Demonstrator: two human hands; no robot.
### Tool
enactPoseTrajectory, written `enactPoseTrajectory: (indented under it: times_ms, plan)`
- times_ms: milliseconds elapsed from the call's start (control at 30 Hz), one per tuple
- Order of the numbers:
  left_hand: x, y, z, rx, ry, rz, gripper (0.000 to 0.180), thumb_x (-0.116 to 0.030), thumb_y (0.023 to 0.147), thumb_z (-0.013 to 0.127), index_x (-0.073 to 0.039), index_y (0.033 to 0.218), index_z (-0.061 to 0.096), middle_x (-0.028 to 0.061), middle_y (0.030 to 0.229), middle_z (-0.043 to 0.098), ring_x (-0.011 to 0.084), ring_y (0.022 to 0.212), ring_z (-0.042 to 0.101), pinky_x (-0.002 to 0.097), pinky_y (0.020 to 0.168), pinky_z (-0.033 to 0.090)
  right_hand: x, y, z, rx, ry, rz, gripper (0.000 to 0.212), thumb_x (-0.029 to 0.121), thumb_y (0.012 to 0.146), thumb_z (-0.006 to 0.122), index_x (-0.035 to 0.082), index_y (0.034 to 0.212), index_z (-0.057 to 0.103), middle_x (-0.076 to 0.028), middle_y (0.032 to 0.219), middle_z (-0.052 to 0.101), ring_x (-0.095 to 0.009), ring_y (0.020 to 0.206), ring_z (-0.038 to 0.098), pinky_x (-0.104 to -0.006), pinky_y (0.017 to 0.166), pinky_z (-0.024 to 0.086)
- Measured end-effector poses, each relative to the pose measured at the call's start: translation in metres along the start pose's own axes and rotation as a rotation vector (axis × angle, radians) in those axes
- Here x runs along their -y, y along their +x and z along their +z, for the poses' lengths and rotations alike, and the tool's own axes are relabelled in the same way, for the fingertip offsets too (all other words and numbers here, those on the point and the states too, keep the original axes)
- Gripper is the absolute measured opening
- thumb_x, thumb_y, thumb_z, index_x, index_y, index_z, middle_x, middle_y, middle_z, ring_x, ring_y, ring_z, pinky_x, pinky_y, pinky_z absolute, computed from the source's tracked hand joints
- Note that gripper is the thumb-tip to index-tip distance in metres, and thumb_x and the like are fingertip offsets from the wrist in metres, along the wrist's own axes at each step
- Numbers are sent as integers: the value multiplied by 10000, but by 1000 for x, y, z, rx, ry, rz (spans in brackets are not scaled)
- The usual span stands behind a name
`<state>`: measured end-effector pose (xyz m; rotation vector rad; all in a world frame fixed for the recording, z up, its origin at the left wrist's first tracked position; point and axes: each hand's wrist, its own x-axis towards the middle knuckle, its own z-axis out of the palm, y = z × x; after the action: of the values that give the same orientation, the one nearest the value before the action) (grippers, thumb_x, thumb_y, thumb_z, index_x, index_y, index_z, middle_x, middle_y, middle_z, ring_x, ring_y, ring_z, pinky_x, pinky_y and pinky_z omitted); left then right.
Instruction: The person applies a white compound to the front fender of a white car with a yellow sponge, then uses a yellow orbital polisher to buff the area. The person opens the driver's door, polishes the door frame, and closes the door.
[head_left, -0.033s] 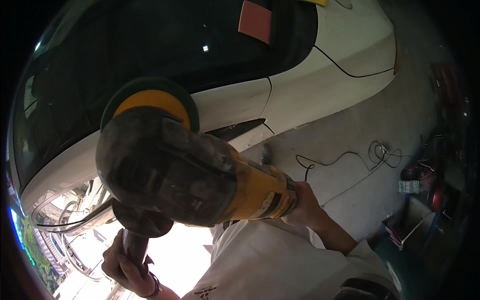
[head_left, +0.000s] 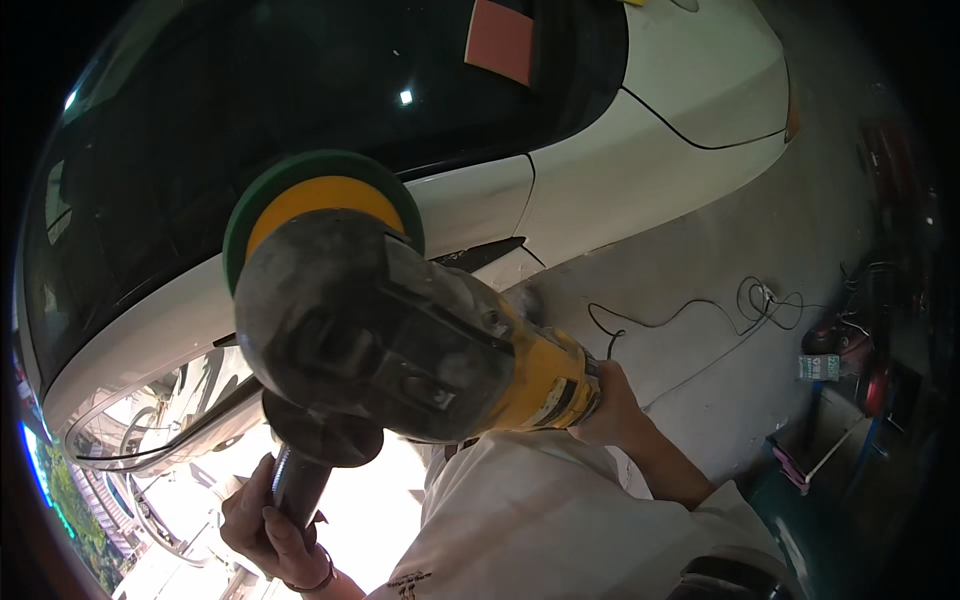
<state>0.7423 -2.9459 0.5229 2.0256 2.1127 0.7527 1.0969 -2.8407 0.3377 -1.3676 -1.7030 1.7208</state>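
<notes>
A large black and yellow power polisher (head_left: 385, 340) fills the middle of the view. Its round pad (head_left: 238, 230), green with an orange layer, faces the car's side near the lower window edge; whether it touches is hidden. My right hand (head_left: 608, 408) wraps round the yellow rear body. Lower left, my left hand (head_left: 268, 525) is closed round the dark side handle (head_left: 300, 488). Beyond the tool is a white car (head_left: 690, 85) with dark side glass (head_left: 270, 110). A red square sheet (head_left: 500, 42) lies on the glass.
A black cord (head_left: 690, 305) loops over the grey floor (head_left: 680, 400) on the right. Farther right stand a dark bin-like container (head_left: 835, 430) with a pink item on it, a small green-and-white box (head_left: 818, 368) and red equipment. The car's side mirror (head_left: 160, 400) juts out at left.
The polisher and my left hand have shifted slightly to the right in the picture. My grip stays the same on both sides.
</notes>
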Motion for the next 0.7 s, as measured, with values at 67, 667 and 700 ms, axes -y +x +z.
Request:
enactPoseTrajectory:
  times_ms: [67,667,700]
  plan:
    - [-24,22,50,38,-138,-35,513,-316,1028,531,128,1227,694,244,898,741,206,623,621,321,607,485,-53,-3,1,-62,-37,16,231,50,733,823,-7,932,721,-155,876,771,-223,810,773,-321,714,580]
    - [-18,0,70,206,186,94,605,-432,1004,524,102,1197,733,267,1010,752,344,914,711,403,786,551,-158,58,94,-84,838,-92,436,96,684,932,4,1055,723,-57,984,775,-104,847,701,-288,801,576]
    - [-20,0,74,258,187,92,598,-431,1007,532,99,1194,735,261,1010,753,344,914,709,412,796,554,-161,58,96,-146,697,-250,430,87,691,928,3,1060,725,-52,989,776,-93,860,699,-277,807,571]
